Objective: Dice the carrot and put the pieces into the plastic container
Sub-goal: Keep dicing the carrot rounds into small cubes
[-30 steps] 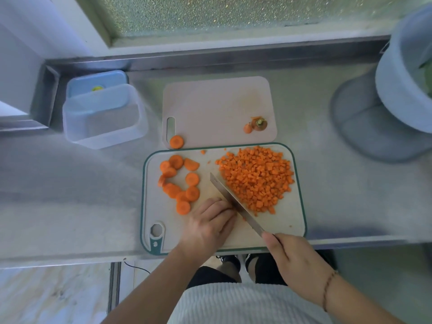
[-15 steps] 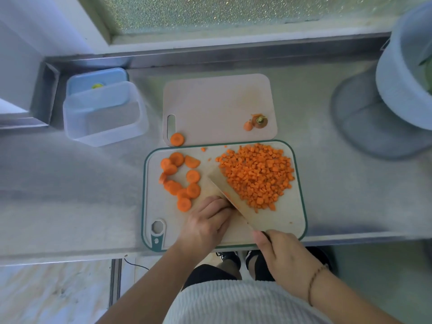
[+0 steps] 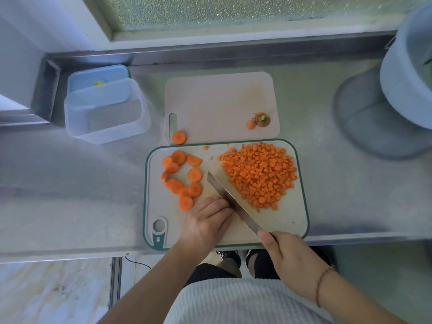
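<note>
A green-rimmed cutting board lies at the counter's front edge. On its right half sits a heap of diced carrot; on its left, several round carrot slices. My right hand grips the handle of a knife, whose blade runs diagonally between slices and dice. My left hand rests curled on the board against the blade's left side; whatever lies under its fingers is hidden. The clear plastic container stands empty at the back left.
A second, pale cutting board lies behind the first, with one carrot slice at its near left corner and the carrot top at its right. A blue lid sits behind the container. A large pale bowl stands at far right.
The knife blade was tilted flat half a second ago and now stands on edge again. My left hand stays curled beside it; slices and dice have not moved.
</note>
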Motion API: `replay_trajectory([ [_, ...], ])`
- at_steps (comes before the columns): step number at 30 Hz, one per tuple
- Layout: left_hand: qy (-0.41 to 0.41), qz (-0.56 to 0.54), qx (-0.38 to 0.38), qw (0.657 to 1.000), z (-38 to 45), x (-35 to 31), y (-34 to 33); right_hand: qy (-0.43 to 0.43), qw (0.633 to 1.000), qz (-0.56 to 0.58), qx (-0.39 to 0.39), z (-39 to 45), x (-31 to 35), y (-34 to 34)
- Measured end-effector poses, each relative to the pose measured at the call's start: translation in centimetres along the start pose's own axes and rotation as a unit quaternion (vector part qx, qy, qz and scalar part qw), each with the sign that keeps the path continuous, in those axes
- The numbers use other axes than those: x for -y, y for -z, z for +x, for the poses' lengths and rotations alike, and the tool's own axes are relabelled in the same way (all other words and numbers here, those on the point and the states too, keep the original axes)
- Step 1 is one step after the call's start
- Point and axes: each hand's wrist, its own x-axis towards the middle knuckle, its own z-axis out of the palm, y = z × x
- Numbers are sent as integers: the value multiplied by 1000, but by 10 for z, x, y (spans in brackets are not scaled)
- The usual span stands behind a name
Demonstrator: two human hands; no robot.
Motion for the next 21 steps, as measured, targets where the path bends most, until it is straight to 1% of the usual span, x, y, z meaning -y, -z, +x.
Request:
replay_trajectory([
  [4,-2,-8,-3,1000,-1,2,3,11,999,42,-15,-7,0,2],
  [7,-12,3,0,1000,-2,3,3,26,997,66,-8,-17,-1,3],
  [10,-18,1,-3,1000,-2,4,2,33,998,56,5,-18,-2,4],
  [14,-10,3,-8,1000,-3,4,3,18,998,52,26,-18,-3,2],
  [21,11,-17,-15,1000,-3,5,0,0,1000,7,17,-5,10,1],
])
